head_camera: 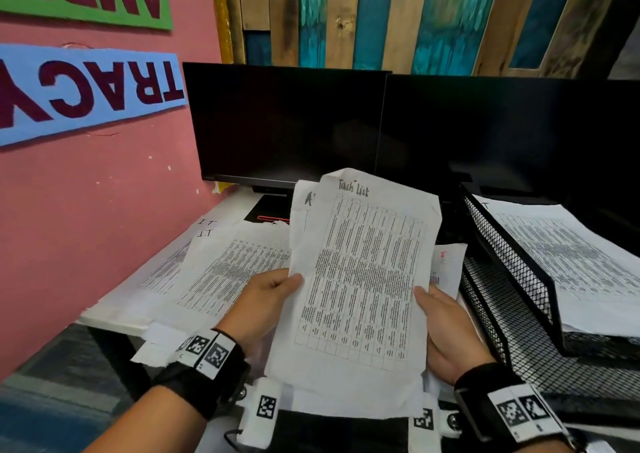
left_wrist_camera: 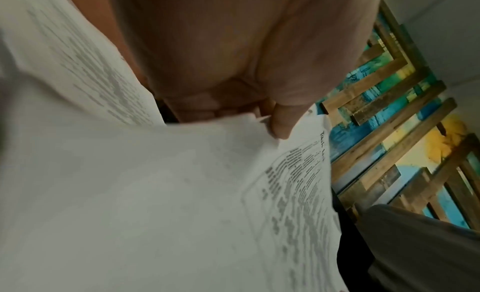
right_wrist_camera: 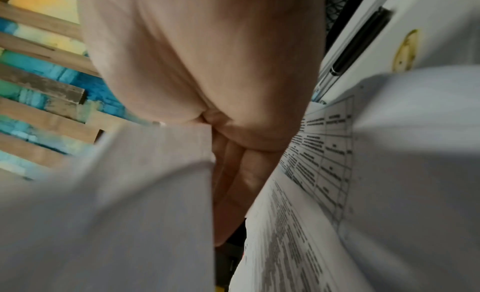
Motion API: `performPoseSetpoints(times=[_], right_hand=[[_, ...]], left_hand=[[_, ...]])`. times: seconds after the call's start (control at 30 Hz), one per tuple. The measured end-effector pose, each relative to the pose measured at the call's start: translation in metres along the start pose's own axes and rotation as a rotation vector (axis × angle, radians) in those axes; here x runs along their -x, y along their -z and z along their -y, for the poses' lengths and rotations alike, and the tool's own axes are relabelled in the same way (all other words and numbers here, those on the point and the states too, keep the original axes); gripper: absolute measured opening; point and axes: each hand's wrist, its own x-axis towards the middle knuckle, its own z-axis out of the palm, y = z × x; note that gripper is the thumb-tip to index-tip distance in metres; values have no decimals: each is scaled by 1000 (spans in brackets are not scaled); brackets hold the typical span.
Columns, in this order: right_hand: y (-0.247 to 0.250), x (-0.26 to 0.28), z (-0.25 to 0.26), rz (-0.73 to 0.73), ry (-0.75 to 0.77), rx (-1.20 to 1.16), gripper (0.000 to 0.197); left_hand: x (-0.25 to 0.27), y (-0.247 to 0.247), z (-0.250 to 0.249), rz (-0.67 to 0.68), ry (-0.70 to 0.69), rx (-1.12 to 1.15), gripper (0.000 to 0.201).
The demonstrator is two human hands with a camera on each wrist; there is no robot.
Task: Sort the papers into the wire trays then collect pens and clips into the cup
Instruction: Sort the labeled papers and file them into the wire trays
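white printed sheets, a small sheaf headed "task list", are held upright in front of the dark monitors, just left of the wire trays. left hand pinches the sheaf's left edge, thumb on the front and fingers curled behind; the left wrist view shows the thumb pressed on the paper edge. right hand grips the right edge, thumb on the front face, and the right wrist view shows the fingers lying fairly straight behind the sheets.

progress, as judged: sorting is partly done. the upper tier of the wire trays already carries a stack of printed sheets; the lower tier, so far as visible, shows bare mesh. more loose papers lie spread on the white bench left of the trays, and a small sheet with red print sits just beside the trays' left wall. these, and the held sheaf, are still to be filed.

a black pen lies near the trays in the right wrist view. no cup or clips can be made out, so the collecting stage appears not yet begun.
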Motion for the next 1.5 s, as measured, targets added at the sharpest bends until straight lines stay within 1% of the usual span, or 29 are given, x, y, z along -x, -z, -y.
performPoseSetpoints(times=[0.1,0.17,0.27,0.33,0.37,0.4,0.47,0.5,0.53,0.57,0.67,0.77,0.83,0.87,0.9,1.0,1.03,1.07,1.13,1.2,1.27,1.37,1.43,1.5], right_hand=[[-4,1,-4,21,7,35,29],[-9,1,-6,35,6,56,30],[-21,1,-6,84,17,92,30],[-29,1,-4,121,50,129,29],[-32,0,-3,110,73,151,28],[-33,-4,-2,56,101,189,26],[-27,-14,0,-148,143,276,25],[-22,-19,1,-235,139,302,29],[-16,-23,2,-273,116,317,35],[-11,-25,4,-266,79,330,40],[-6,-30,2,-140,-52,390,56],[-8,-39,-4,-97,-76,473,74],[-12,-45,-7,-82,-76,549,77],[-15,-45,-8,-87,-69,590,72],[-18,-46,-9,-109,-52,622,62],[-18,-50,-11,-151,-4,644,20],[-17,-50,-11,-159,14,640,12],[-15,-50,-10,-178,41,631,10],[-7,-53,-8,-261,118,612,13],[2,-51,-1,-343,180,557,8],[10,-47,9,-392,206,459,3],[18,-36,30,-415,197,285,14],[22,-30,43,-401,181,169,20],[20,-22,54,-381,175,100,24]], left_hand=[[4,3,-1,-88,-11,39,21],[6,7,-5,-93,-4,45,19],[7,12,-6,-57,28,-17,16],[8,14,-5,-82,30,-58,13],[8,16,-4,-113,24,-70,11],[9,18,-3,-152,18,-74,9],[11,27,-3,-232,7,-65,14],[12,32,-2,-260,4,-57,15],[14,38,-2,-276,2,-42,14],[15,44,-1,-287,1,-20,12],[17,62,4,-331,2,10,8],[13,77,11,-381,12,-15,9],[12,83,15,-399,20,-31,9],[12,86,17,-406,24,-36,9],[12,87,18,-411,28,-45,9],[13,91,20,-422,32,-55,9],[13,94,21,-428,37,-58,9],[13,96,22,-430,43,-64,8],[11,104,25,-435,62,-88,11],[9,110,27,-447,76,-118,19],[6,113,30,-452,77,-117,23],[2,111,33,-455,79,-135,24],[1,105,31,-456,71,-136,21],[1,98,28,-446,63,-127,17]])
